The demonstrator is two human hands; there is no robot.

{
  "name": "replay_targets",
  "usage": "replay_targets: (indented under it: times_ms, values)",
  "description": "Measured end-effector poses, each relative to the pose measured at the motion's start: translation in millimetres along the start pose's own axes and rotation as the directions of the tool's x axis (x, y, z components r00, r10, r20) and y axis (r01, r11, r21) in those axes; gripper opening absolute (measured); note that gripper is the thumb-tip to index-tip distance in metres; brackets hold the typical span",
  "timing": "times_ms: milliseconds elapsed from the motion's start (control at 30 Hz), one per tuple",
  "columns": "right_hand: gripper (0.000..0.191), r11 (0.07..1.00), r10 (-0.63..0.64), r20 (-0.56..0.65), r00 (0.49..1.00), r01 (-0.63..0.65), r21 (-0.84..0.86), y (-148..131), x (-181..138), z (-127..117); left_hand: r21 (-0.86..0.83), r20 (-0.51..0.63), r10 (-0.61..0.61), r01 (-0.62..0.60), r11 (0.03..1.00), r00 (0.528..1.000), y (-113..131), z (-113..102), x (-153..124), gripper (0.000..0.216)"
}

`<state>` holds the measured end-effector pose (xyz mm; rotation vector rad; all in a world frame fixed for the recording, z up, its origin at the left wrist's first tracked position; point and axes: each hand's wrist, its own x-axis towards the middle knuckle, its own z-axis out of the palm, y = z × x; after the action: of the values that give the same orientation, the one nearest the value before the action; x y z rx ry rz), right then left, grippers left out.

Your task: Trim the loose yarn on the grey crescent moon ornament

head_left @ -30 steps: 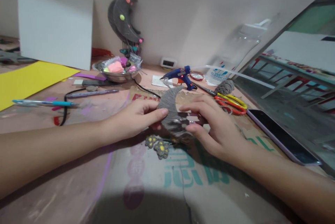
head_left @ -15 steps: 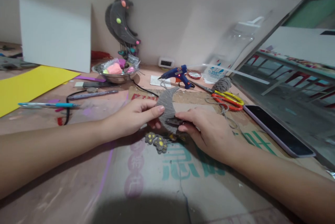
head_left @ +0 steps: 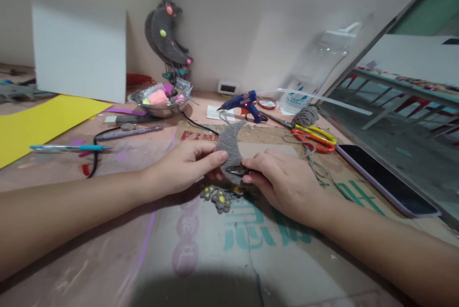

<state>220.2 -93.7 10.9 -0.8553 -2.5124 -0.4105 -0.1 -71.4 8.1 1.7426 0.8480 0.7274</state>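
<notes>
A grey crescent moon wrapped in yarn (head_left: 231, 144) is pinched along its left edge by my left hand (head_left: 193, 161), thumb on the front. My right hand (head_left: 283, 178) is closed on a small dark pointed tool (head_left: 234, 170), whose tip lies against the lower part of the crescent; its handle is hidden in my fingers. Just below, on the cardboard (head_left: 215, 254), lie grey flower-shaped pieces with yellow spots (head_left: 220, 200). A thin grey loop (head_left: 224, 115) shows at the crescent's top.
Behind the crescent rests a blue glue gun (head_left: 244, 104). Scissors with red and yellow handles (head_left: 313, 138), a ball of grey yarn (head_left: 305, 115) and a phone (head_left: 387, 180) are on the right. A metal bowl (head_left: 159, 108), pens (head_left: 71, 148) and yellow sheet (head_left: 53, 123) are on the left.
The view has shifted slightly. Both hands keep their hold on the crescent and the dark tool, whose tip has tilted a little against the yarn.
</notes>
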Motion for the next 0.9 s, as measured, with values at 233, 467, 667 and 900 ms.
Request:
replay_targets:
  times_ms: [233, 467, 667, 900]
  values:
    - [0.016, 1.000, -0.021, -0.001, 1.000, 0.021, -0.021, 1.3, -0.8, 0.1, 0.029, 0.000, 0.030, -0.030, 0.999, 1.000, -0.7, -0.7, -0.3, 0.027]
    - [0.018, 0.999, 0.002, 0.030, 1.000, -0.001, -0.038, 1.5, -1.6, 1.0, 0.008, 0.006, 0.028, -0.028, 1.000, 1.000, -0.9, -0.8, 0.4, 0.027]
    - [0.018, 1.000, 0.006, 0.053, 0.999, -0.004, -0.030, 1.5, -2.8, 2.7, 0.014, 0.008, 0.015, -0.015, 1.000, 1.000, 0.0, -0.4, -0.3, 0.027]
    - [0.017, 0.999, -0.011, 0.012, 1.000, 0.011, -0.031, 1.6, -2.9, 4.0, 0.007, 0.001, 0.019, -0.019, 1.000, 1.000, 0.8, 0.1, 0.7, 0.026]
